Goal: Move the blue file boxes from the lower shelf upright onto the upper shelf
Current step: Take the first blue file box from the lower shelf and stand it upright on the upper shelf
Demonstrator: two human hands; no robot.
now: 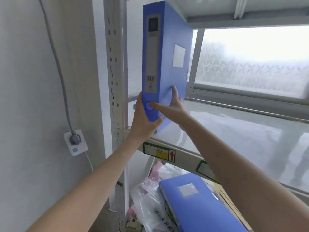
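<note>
Your left hand and right hand clasp the upright file box at the upper shelf's nine-o'clock end. Placement step; next, release and fetch the flat box at six o'clock.

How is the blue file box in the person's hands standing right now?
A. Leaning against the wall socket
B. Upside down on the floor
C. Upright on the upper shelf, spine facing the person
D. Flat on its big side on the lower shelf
C: the upright blue file box stands on the upper shelf, its labelled spine facing the camera, with the left hand and right hand gripping its base.
</note>
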